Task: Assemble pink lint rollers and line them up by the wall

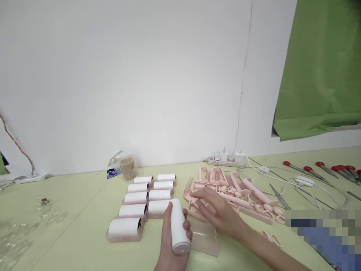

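My left hand (172, 239) is wrapped round a white lint roller roll (179, 226), tilted with its capped end toward me. My right hand (216, 210) reaches over a pile of pink plastic parts (217, 175), its fingers bent and apart near the pile's left side; whether the fingertips touch a part I cannot tell. Below that hand a clear plastic cover (203, 241) lies on the table. To the left, more white rolls (125, 227) rest in two columns, in pale pinkish plastic holders.
At the back stand a power strip (227, 162) with chargers and a bag with a tape roll (128, 168). Scissors (280, 197), white cables (304, 181) and several red-handled tools (310, 169) lie right. Clear rings (17, 233) lie far left. A white wall rises behind the table.
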A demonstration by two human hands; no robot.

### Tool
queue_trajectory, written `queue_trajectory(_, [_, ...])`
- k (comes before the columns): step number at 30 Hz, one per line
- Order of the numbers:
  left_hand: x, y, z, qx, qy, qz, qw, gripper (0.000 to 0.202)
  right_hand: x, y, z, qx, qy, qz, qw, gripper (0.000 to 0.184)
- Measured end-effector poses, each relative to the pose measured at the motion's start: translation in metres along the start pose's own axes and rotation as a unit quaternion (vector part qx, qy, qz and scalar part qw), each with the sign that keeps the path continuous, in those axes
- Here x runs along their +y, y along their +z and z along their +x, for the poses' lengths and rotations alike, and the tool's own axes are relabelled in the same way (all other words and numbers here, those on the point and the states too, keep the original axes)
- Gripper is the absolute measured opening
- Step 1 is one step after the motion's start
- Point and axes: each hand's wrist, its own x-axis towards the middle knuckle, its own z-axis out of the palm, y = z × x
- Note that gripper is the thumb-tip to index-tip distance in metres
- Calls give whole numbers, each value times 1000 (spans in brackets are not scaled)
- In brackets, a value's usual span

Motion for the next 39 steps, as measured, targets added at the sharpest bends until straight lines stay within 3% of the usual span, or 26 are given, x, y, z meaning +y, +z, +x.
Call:
queue_trajectory(2, [6,2,1,-7,21,-1,1000,24,21,3,15,-62,71,-27,995,20])
queue_trajectory(5, [10,3,0,-17,55,13,998,18,38,20,31,-117,100,-58,986,11])
queue_trajectory(9, [7,1,0,-19,72,36,997,17,40,42,31,-136,135,-97,977,10])
queue_trajectory(16, [4,0,2,-31,82,59,994,22,43,54,24,-170,194,-88,962,23])
queue_trajectory(19, [4,0,3,-27,88,78,993,24,46,49,28,-130,234,-30,963,24])
queue_trajectory(23, [4,-1,3,-25,106,77,991,27,49,26,32,-58,271,106,955,26])
queue_trajectory(28, [4,1,3,60,196,86,975,29,24,7,26,-63,252,324,910,35])
queue_trajectory(30, [4,2,3,85,221,80,968,28,8,7,21,-77,241,382,889,34])
queue_trajectory(35, [8,3,4,79,214,50,972,30,-22,22,13,-79,242,519,816,23])
queue_trajectory(37, [9,2,4,79,216,34,973,30,-28,29,11,-54,212,541,812,24])
queue_trajectory(39, [9,2,4,66,219,34,973,30,-31,35,8,-40,178,529,829,26])
